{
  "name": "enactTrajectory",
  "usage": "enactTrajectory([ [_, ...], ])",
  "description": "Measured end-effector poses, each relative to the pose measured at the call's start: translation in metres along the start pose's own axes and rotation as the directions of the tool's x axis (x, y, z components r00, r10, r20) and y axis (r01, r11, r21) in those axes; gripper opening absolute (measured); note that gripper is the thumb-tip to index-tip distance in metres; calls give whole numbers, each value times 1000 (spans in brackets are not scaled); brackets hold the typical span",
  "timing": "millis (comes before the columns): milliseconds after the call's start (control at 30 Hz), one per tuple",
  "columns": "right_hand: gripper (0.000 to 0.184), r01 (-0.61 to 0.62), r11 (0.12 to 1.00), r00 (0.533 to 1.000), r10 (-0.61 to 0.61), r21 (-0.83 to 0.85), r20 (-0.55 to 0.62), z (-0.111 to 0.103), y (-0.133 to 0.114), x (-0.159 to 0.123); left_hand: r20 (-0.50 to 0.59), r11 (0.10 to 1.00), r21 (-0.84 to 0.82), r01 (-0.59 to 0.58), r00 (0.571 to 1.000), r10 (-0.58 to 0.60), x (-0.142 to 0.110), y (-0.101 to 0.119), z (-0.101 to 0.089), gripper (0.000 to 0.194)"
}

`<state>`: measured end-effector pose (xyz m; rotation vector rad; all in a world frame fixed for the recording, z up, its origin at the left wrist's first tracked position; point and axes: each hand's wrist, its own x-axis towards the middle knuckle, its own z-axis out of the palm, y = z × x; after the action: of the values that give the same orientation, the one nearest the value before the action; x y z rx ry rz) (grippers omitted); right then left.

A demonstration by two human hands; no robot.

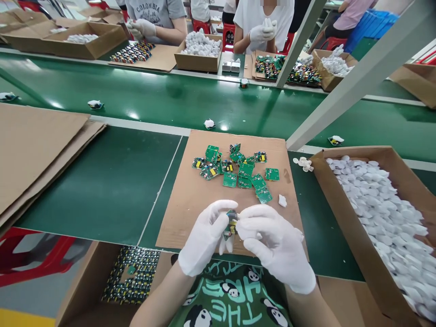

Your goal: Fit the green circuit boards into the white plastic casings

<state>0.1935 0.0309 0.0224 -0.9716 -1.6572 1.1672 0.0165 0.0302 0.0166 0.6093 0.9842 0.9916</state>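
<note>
Both my hands wear white gloves and meet above the near part of a cardboard sheet (177,209). A small circuit board (230,225) with dark and yellow components stands tilted between thumb and fingers of my left hand (206,236). My right hand (275,243) is closed at the board's right side, its fingertips touching or nearly touching it. Whatever lies in those right fingers is hidden by the white glove. Several green circuit boards (245,170) lie loosely piled farther up the sheet, some component side up. A small white piece (282,200) rests at their right.
At right stands a carton (344,227) full of white pieces (384,213); a few white discs (304,164) lie beside it. Beyond runs a green conveyor (156,97) carrying spaced boards. A slanted metal post (354,72) crosses the right. Below left, a box holds packed boards (136,263).
</note>
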Motion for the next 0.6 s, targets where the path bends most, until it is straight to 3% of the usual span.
enactTrajectory([
  [133, 37, -153, 982, 985, 160, -110, 58, 4, -4, -7, -8, 996, 84, 42, 999, -42, -2, 0, 0, 61],
  [300, 18, -79, 937, 984, 127, -341, 123, 3, -19, 3, 42, 982, 175, 68, 996, -77, -7, 6, 1, 52],
  [367, 13, 37, 895, 985, 43, -446, 167, 1, -20, 7, 135, 981, 190, 45, 988, -72, -9, 8, 0, 48],
  [433, 6, 204, 839, 974, -120, -505, 194, 1, -15, 7, 227, 981, 192, 17, 972, -61, -11, 9, -1, 47],
  [467, 14, 273, 815, 960, -200, -510, 195, 1, -11, 6, 254, 982, 189, 16, 965, -65, -12, 9, -2, 45],
  [533, 36, 303, 818, 953, -271, -489, 137, 2, -1, 1, 274, 983, 179, 40, 958, -89, -13, 9, -2, 38],
  [600, 47, 250, 876, 967, -243, -413, 70, 3, 9, -5, 294, 984, 173, 46, 951, -97, -13, 9, 0, 35],
])
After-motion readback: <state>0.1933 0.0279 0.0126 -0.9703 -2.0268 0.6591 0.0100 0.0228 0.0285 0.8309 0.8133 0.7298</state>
